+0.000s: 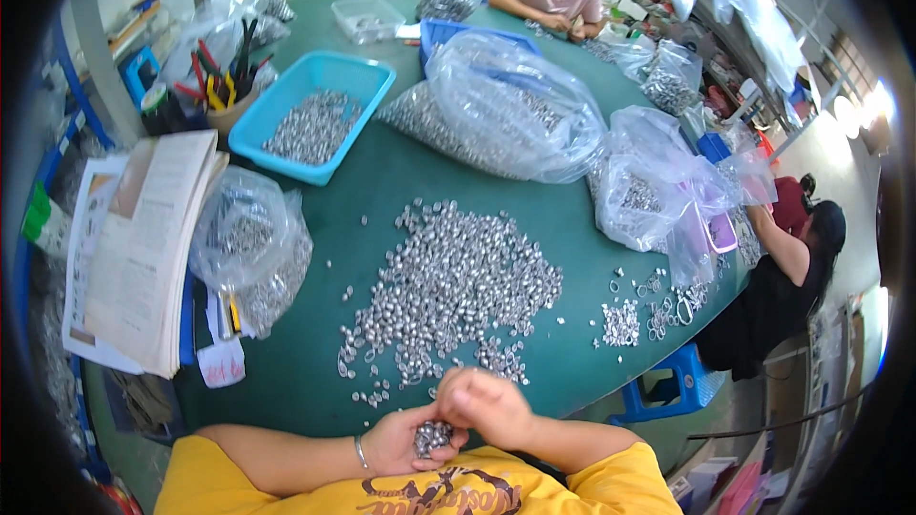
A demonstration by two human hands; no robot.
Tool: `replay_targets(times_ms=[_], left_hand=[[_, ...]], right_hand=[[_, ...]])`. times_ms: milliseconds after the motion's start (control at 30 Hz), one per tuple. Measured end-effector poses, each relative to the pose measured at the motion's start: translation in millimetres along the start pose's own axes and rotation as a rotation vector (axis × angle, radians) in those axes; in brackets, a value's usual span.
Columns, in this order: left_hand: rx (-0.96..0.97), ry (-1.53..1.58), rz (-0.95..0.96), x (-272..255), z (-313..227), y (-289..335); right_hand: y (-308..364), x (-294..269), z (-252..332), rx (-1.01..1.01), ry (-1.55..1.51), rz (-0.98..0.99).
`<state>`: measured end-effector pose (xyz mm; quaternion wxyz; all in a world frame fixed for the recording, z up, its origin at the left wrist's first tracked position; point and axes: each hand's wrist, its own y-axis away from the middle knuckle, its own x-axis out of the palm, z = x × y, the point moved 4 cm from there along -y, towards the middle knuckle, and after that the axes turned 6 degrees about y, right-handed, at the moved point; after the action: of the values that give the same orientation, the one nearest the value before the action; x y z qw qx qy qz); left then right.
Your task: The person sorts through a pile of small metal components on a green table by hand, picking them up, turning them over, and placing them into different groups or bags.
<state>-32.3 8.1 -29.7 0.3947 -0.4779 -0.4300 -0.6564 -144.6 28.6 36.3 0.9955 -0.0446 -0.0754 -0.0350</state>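
Observation:
My left hand [394, 441] is cupped close to my body, palm up, around a clump of small silver metal pieces [434, 438]. Just above and beside it is my right hand [491, 408], its fingers curled together; whatever they may pinch is hidden or too small to name. Beyond both hands a wide pile of the same kind of shiny, rounded metal pieces [448, 286] spreads over the green tabletop [348, 215]. A few loose ones lie near my fingertips at the pile's front edge.
Left stand a blue tray [250, 138] of metal pieces, a plastic bag [243, 238], papers [143, 248] and a pot of pliers [229, 105]. Large filled bags [515, 114] lie behind the pile. Small rings [658, 315] lie right. Two people sit at the table; a blue stool [677, 381] is right.

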Motion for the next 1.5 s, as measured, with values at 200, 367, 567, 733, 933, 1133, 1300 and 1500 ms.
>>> replay_targets(times_ms=[200,367,567,733,933,1133,1300,1500], left_hand=[[0.162,-0.117,-0.628,-5.4,-5.1,15.4],[0.151,0.030,-0.002,-21.0,-1.5,5.3],[0.094,-0.121,-0.149,17.4,1.8,-1.2],[0.110,-0.164,-0.087,27.9,-3.4,-0.2],[0.235,-0.160,-0.095,36.4,-10.6,3.2],[0.590,0.046,-0.055,55.4,-35.9,3.7],[0.588,0.164,0.182,89.4,-62.6,-24.0],[0.699,0.243,0.106,97.1,-81.0,-28.3]], right_hand=[[-6.5,41.8,33.7,-0.495,0.663,0.333],[-7.1,39.2,54.6,-0.722,0.715,0.265],[-38.6,-1.2,28.5,-0.689,0.822,0.029],[-43.1,-24.3,10.6,-0.596,0.757,-0.075],[-45.2,-33.7,-2.4,-0.456,0.554,-0.110],[-49.2,-43.2,-5.6,-0.431,0.501,-0.181],[-50.8,-53.3,-11.3,-0.419,0.483,-0.280],[-55.2,-64.6,-18.4,-0.137,0.284,-0.317]])
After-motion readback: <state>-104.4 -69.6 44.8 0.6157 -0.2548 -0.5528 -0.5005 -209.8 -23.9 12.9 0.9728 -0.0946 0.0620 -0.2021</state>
